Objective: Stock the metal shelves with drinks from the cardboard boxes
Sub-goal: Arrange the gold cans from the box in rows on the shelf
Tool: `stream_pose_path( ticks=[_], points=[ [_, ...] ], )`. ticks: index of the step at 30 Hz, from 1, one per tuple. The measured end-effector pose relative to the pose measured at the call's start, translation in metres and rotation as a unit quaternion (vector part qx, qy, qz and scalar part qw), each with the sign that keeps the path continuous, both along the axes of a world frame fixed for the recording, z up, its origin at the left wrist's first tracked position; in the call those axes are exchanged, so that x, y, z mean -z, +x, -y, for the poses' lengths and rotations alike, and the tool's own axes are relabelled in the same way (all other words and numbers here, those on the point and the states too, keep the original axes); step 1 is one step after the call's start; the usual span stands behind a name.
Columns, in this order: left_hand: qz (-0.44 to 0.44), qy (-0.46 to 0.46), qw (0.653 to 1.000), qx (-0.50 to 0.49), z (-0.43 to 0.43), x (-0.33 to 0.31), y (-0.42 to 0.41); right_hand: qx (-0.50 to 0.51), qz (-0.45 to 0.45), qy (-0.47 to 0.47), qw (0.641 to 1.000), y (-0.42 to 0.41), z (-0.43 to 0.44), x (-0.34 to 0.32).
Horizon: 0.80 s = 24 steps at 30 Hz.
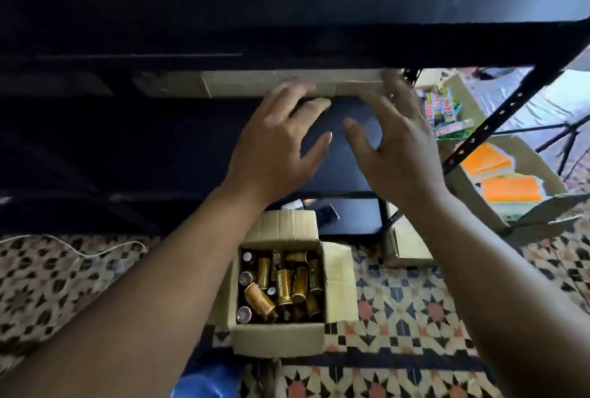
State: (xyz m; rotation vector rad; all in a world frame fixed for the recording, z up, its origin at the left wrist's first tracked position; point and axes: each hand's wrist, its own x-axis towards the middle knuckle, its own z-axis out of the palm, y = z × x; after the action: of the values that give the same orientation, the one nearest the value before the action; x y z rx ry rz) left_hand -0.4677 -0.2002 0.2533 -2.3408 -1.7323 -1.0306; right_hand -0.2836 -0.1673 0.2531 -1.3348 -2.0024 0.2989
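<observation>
Both my hands are open, fingers spread and loosely bent, holding nothing. My left hand (281,139) and right hand (396,142) reach side by side, a small gap between the thumbs, over the dark board of the black metal shelf (338,161). Their fingertips are blurred against the long cardboard box (255,83) lying at the back of that shelf; I cannot tell whether they touch it. Below my forearms, one open cardboard box (277,338) stands on the patterned tile floor (415,302), just in front of the shelf's bottom level. It holds the drink cans (282,286): gold-brown, with silver tops. A few stand upright and most lie tumbled; well over a dozen, too jumbled to count exactly. To my right are two more open boxes, one with orange packs (504,180) and one with green-and-red packets (443,110).
</observation>
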Motion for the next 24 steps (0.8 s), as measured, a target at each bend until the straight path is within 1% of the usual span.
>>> stream_pose_path(
  ticks=[1,2,3,5,7,9,11,14,19,24],
  points=[
    [0.026,-0.049,0.998,-0.015,0.014,0.012,-0.002,-0.025,0.013,-0.059,0.998,0.0,0.008,0.008],
    [0.051,-0.123,0.991,-0.032,0.027,0.021,-0.005,-0.055,0.041,-0.131,0.989,0.0,0.014,0.017],
    [0.068,-0.213,0.973,-0.048,0.04,0.031,-0.008,-0.089,0.082,-0.209,0.97,0.0,0.02,0.026],
    [0.084,-0.387,0.916,-0.067,0.06,0.05,-0.017,-0.159,0.185,-0.333,0.911,-0.003,0.03,0.05],
    [0.073,-0.504,0.858,-0.067,0.077,0.068,-0.024,-0.205,0.255,-0.389,0.861,-0.006,0.041,0.074],
    [0.063,-0.571,0.816,-0.061,0.096,0.096,-0.032,-0.212,0.278,-0.417,0.839,-0.012,0.052,0.106],
    [0.063,-0.598,0.796,-0.071,0.112,0.134,-0.042,-0.21,0.273,-0.429,0.835,-0.018,0.064,0.14],
    [0.089,-0.612,0.779,-0.099,0.131,0.202,-0.058,-0.21,0.26,-0.436,0.836,-0.028,0.081,0.203],
    [0.141,-0.603,0.772,-0.147,0.15,0.315,-0.081,-0.169,0.226,-0.463,0.84,-0.041,0.101,0.308],
    [0.165,-0.597,0.768,-0.164,0.152,0.408,-0.094,-0.101,0.182,-0.477,0.854,-0.046,0.109,0.402]
  ],
)
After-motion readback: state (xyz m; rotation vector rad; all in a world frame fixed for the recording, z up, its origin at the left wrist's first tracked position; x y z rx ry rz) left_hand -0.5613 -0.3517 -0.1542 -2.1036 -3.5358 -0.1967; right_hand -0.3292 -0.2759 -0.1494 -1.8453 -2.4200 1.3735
